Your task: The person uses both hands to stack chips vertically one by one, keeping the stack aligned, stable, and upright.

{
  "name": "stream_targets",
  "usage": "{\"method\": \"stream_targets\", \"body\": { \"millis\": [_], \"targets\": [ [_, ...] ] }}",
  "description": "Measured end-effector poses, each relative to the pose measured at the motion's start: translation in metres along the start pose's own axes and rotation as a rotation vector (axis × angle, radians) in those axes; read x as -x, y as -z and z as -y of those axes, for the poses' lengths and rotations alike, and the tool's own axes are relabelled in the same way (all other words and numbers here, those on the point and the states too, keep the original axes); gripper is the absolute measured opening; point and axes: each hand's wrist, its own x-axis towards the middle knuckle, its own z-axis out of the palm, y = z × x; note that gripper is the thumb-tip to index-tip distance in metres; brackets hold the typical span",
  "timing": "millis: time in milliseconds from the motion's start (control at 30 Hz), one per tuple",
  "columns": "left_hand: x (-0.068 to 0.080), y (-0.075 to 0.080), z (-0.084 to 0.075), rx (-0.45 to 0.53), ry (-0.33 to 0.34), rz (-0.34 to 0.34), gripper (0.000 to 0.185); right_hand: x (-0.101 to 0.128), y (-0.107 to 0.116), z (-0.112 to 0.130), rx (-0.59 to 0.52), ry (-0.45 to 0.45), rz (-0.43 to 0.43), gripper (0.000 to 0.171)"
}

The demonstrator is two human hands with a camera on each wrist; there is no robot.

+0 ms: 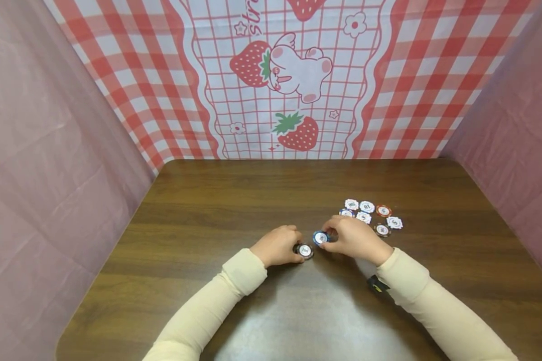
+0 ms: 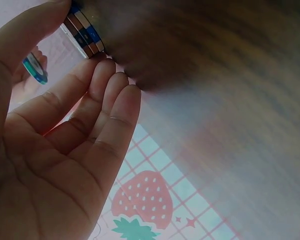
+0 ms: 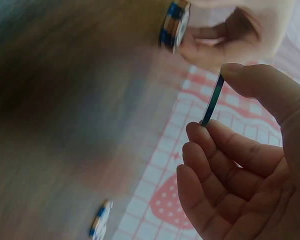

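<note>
My left hand (image 1: pixel 277 245) grips a short stack of poker chips (image 1: pixel 304 250) on the brown table (image 1: pixel 208 210); in the left wrist view the stack (image 2: pixel 85 32) sits between thumb and fingertips. Just to its right, my right hand (image 1: pixel 350 238) pinches a single blue chip (image 1: pixel 320 237), held on edge between thumb and fingers (image 3: pixel 212 107). The left hand's stack (image 3: pixel 174 25) shows beyond it in the right wrist view. Several loose chips (image 1: pixel 372 214) lie flat behind the right hand.
Pink cloth walls stand left and right, and a red checked strawberry backdrop (image 1: pixel 293 80) hangs behind the table. A small dark object (image 1: pixel 377 284) shows under my right sleeve. One loose chip (image 3: pixel 100 225) lies near the right wrist view's lower edge.
</note>
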Motion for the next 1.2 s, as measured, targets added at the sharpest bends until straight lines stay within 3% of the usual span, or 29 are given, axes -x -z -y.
{"method": "stream_targets", "body": {
  "millis": [900, 1200],
  "targets": [
    [0.000, 0.000, -0.001, -0.021, 0.005, 0.009, 0.030, -0.015, -0.021, 0.026, 0.057, 0.107, 0.062, 0.019],
    [-0.001, -0.001, -0.001, -0.035, -0.002, -0.017, 0.028, -0.018, -0.025, 0.028, 0.068, 0.126, 0.096, 0.018]
  ]
}}
